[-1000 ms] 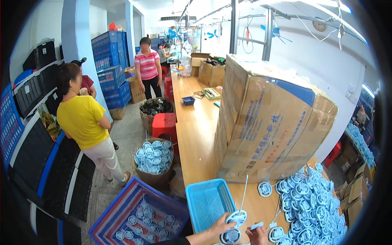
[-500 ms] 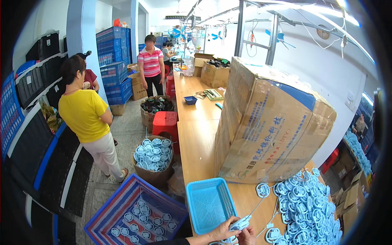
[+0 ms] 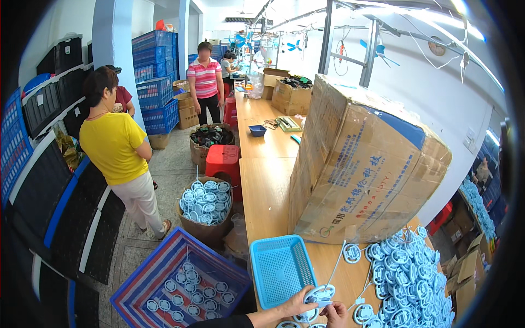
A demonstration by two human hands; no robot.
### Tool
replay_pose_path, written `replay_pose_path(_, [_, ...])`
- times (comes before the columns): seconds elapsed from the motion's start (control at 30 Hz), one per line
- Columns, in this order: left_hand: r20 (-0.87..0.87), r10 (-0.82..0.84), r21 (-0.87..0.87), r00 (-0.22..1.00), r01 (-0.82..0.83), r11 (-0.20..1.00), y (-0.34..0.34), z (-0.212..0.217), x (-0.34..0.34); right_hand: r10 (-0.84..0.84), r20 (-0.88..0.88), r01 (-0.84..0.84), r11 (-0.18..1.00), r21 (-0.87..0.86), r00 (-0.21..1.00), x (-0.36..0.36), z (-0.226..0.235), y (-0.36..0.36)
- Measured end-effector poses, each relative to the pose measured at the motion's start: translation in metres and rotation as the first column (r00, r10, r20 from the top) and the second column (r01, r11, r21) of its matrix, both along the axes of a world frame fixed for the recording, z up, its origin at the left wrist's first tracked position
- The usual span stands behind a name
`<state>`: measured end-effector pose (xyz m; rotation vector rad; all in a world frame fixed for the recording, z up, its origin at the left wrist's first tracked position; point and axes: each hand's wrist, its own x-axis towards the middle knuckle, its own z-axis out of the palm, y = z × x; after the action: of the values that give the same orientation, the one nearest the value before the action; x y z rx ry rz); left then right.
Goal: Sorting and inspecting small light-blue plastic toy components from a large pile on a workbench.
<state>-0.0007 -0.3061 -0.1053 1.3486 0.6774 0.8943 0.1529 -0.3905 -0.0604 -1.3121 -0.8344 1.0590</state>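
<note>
Left hand (image 3: 297,304) grips a blue ring (image 3: 313,293), right hand (image 3: 336,315) touches, hold unclear; rod (image 3: 335,264) slants away rightward; blue-and-red-lettered carton (image 3: 361,180) beyond!

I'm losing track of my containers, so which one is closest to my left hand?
The light blue plastic basket on the table, right beside your left hand holding the round piece; the striped crate and cardboard boxes are farther off.

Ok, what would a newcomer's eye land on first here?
The big cardboard carton standing on the wooden table dominates, with a heap of pale blue round parts in front of it, toward the right. At the bottom, the left hand holds a matching part, the right hand close beside it. Left, a yellow shirt stands out.
</note>
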Motion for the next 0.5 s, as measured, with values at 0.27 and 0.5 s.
replay_pose_path(0.27, [0.055,-0.15,-0.024,0.987,0.151,0.988,0.009,0.015,-0.008,0.083,0.073,-0.078,0.995,-0.066,0.994,0.011,-0.01,-0.008])
replay_pose_path(0.5, [-0.005,-0.236,-0.01,0.972,0.236,0.972,0.003,0.023,-0.001,-0.038,-0.054,0.034,0.996,-0.078,0.998,0.007,-0.013,-0.016])
